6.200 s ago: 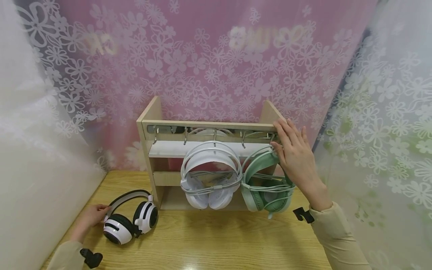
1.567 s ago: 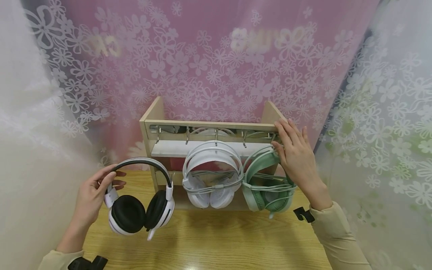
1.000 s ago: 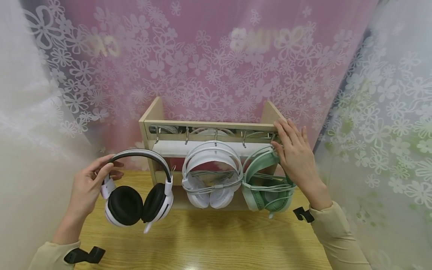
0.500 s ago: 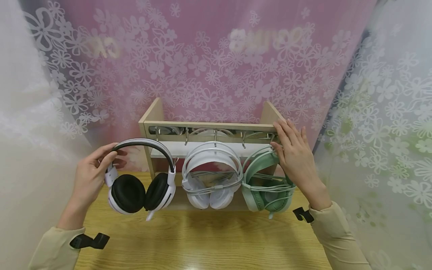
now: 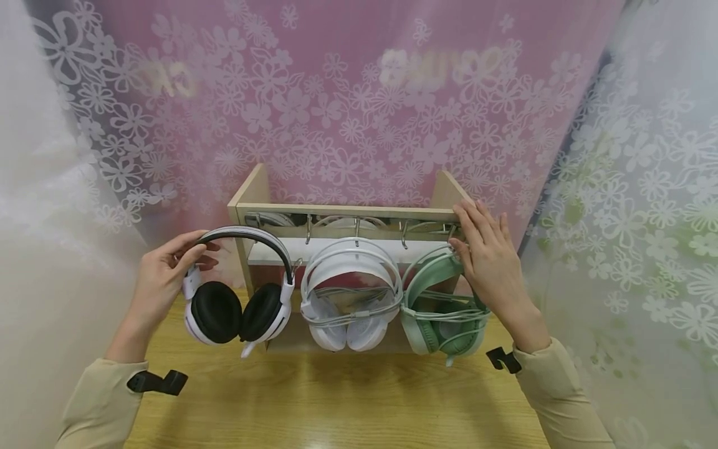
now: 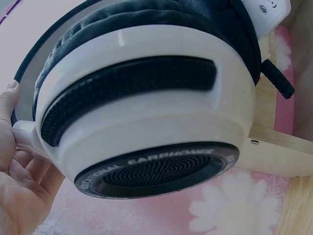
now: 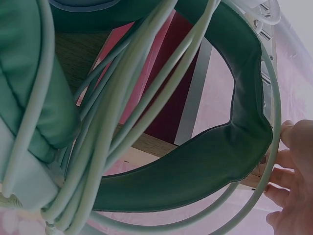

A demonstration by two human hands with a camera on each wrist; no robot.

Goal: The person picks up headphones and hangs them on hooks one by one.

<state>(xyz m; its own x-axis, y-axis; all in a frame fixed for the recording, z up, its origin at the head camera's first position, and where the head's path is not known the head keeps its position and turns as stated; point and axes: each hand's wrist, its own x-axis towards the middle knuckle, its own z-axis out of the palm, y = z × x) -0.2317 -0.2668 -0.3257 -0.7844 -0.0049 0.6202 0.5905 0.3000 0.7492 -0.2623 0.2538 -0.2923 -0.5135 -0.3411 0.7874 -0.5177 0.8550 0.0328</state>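
Note:
In the head view my left hand [image 5: 159, 274] pinches the left side of the headband on white headphones with black ear pads [image 5: 215, 312]. They are raised off the table in front of the rack's left end, the band overlapping the leftmost hook. The left wrist view shows a white ear cup [image 6: 146, 107] close up. My right hand [image 5: 490, 265] rests with extended fingers on the top right corner of the wooden rack [image 5: 348, 209], beside green headphones [image 5: 434, 280]. In the right wrist view their padded green band [image 7: 186, 171] sits next to my fingers.
All-white headphones [image 5: 350, 268] hang from the middle hook, their cable bundled across them. Bare metal hooks [image 5: 308, 229] flank them. A white shelf [image 5: 291, 248] lies behind. The rack stands on a wood-grain table [image 5: 336, 399], with a pink floral curtain [image 5: 348, 93] behind.
My left hand picked the black-and-white headphones up from the table and turned the pads outward. Recently they rose further and closer to the left hooks. The right hand stayed put.

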